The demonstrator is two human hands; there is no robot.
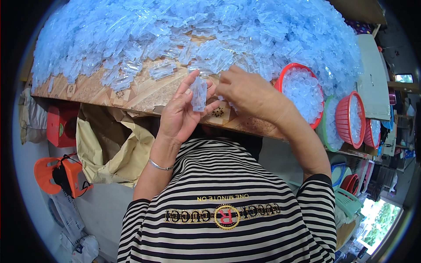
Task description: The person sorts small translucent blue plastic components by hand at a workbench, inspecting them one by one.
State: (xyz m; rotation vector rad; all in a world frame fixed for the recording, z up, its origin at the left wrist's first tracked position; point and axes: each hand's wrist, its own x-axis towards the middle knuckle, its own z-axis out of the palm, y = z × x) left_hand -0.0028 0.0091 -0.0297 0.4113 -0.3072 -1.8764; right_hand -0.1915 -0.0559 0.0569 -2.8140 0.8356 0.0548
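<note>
Left hand: (177,111) palm turned up above the near table edge, fingers bent and the thumb side raised, cradling one piece
Piece held: a clear plastic piece (199,95), long and flat-sided, standing roughly lengthwise in the left hand, between the raised digit and the bent fingers
Right hand: (251,91) just beside the held piece, back of the hand uppermost, fingers bunched together; I cannot tell whether they pinch anything, since the fingertips are partly hidden
Wrist: a silver bracelet (160,166) on the left one
Table: a patterned wood-look table (147,94), its near strip bare in patches
Heap: a wide mound of clear plastic pieces (131,37) across the far part of the table, with loose ones scattered near the hands
Baskets: a red basket (299,65) of small round clear pieces (301,94) near the right forearm, with a green basket (325,131) and another red basket (343,118) farther right
Below left: a brown bag (103,163), mouth gaping, near the table edge
</note>
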